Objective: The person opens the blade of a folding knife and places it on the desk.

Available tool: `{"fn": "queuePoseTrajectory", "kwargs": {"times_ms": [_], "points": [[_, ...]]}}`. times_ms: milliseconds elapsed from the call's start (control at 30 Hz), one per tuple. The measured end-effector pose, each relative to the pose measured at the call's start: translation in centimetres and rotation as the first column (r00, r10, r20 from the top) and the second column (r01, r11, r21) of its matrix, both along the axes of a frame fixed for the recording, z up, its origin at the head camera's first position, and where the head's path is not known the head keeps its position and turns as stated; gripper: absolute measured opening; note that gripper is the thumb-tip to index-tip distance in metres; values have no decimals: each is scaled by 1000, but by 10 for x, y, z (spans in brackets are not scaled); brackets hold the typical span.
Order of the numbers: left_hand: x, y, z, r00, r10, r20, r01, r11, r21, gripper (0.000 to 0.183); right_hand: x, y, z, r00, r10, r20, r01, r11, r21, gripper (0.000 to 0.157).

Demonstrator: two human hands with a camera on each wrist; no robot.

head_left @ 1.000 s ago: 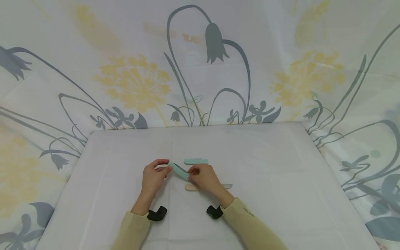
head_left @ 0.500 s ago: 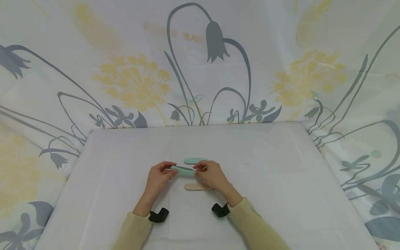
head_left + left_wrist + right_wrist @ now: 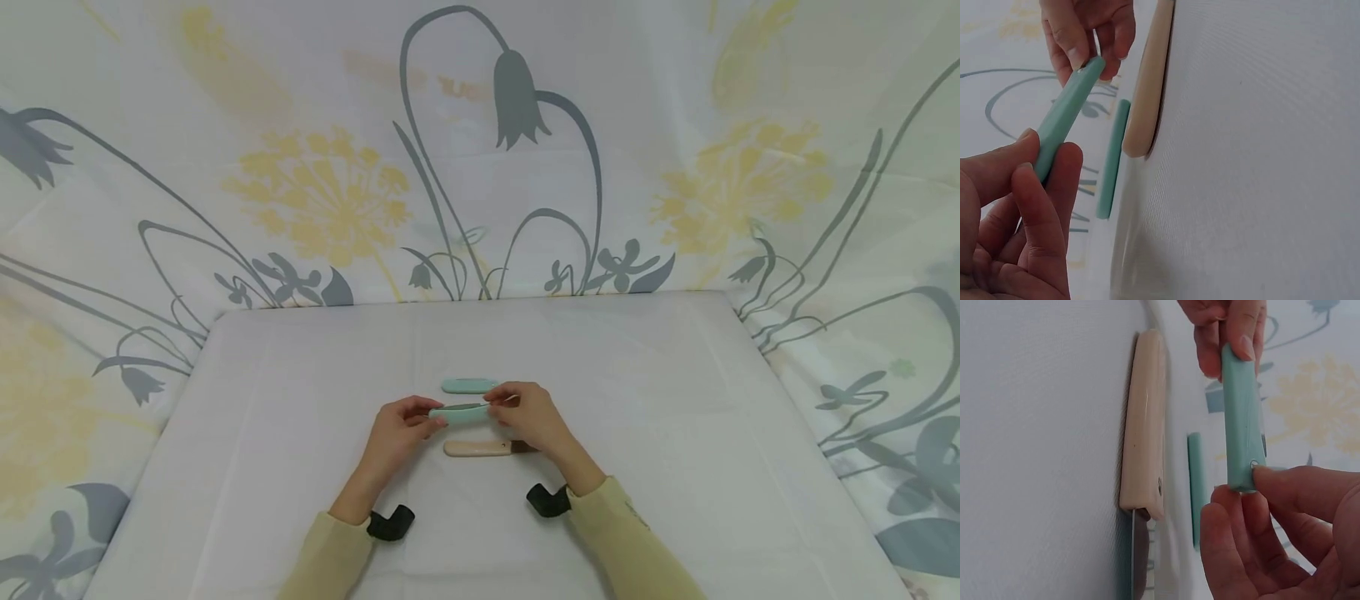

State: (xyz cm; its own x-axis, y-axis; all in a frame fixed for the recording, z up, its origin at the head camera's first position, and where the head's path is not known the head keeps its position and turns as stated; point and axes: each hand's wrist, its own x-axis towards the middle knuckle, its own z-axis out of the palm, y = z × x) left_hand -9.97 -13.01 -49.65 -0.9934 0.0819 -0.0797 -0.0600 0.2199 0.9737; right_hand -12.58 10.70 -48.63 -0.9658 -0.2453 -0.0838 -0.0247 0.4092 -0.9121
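Note:
A mint-green folding knife (image 3: 460, 414) is held up level between both hands, its blade folded into the handle with a thin grey strip showing along the upper edge. My left hand (image 3: 399, 432) pinches the left end between thumb and fingers. At the other end, my right hand (image 3: 534, 418) grips it with the thumb beside the rivet (image 3: 1254, 464). A beige-handled folding knife (image 3: 477, 449) lies in front on the table, and its blade (image 3: 1140, 553) is swung out. Behind the held knife lies another mint-green folding knife (image 3: 467, 386), folded.
A white cloth covers the table (image 3: 652, 400). A flower-patterned curtain (image 3: 480, 167) rises at the back edge and both sides. Black camera mounts (image 3: 392, 523) sit at both wrists, under light yellow sleeves (image 3: 326, 558).
The held green knife has turned from slanting down to the right to nearly level. Both hands have shifted right with it, and the right hand has risen slightly. The two knives on the table stay put.

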Motion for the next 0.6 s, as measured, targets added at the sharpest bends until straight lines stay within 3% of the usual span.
{"fn": "queuePoseTrajectory", "kwargs": {"times_ms": [133,367,467,600], "points": [[1,7,4,1000,17,10,-17,1000,9,22,0,4,-1,999,7,-35,-7,1000,24,19],[10,20,36,1000,-26,12,26,999,40,19,0,1,1,994,52,-93,-54,998,-22,23],[7,23,28,999,-32,13,32,999,43,21,-1,-1,1,990,75,-118,-77,997,-13,22],[2,25,7,999,-34,4,34,998,52,23,-2,-5,2,987,101,-128,-99,995,16,18]]}}
